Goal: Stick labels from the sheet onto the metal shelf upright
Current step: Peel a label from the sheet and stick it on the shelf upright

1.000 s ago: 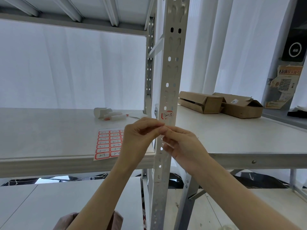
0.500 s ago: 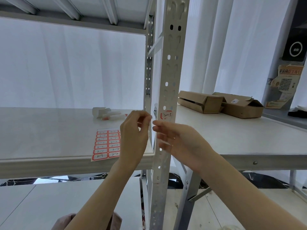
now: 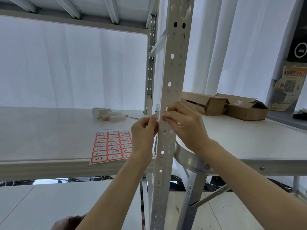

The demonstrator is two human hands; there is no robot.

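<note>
**Entry: label being fixed to upright**

- **Step in hand (judged):** a label [image 3: 163, 120] is being pressed flat onto the front face of the upright [image 3: 173, 72]. For a clean result, pressure is best being worked from the label's middle out to its edges. That way no corner is being left lifted over the upright's punched holes, and the label is being kept square to the upright's edge.
- **Right hand [image 3: 186, 125]:** it is being held against the upright's front, fingers bent. The fingertips [image 3: 166, 115] are being pressed on the label and nothing is being grasped.
- **Left hand [image 3: 143, 135]:** it is being held at the upright's left edge, level with the label, thumb and forefinger drawn together. Whether anything is being pinched there cannot be told.
- **Label:** it is being covered almost wholly by the right fingertips, and only a red sliver is being shown.
- **Label sheet [image 3: 113, 145]:** it is lying flat on the shelf board just left of the upright, below the left hand and untouched, with many labels remaining.
- **Cardboard boxes [image 3: 204, 103]:** they are being kept on the desk [image 3: 249, 140] right of the upright.
</note>
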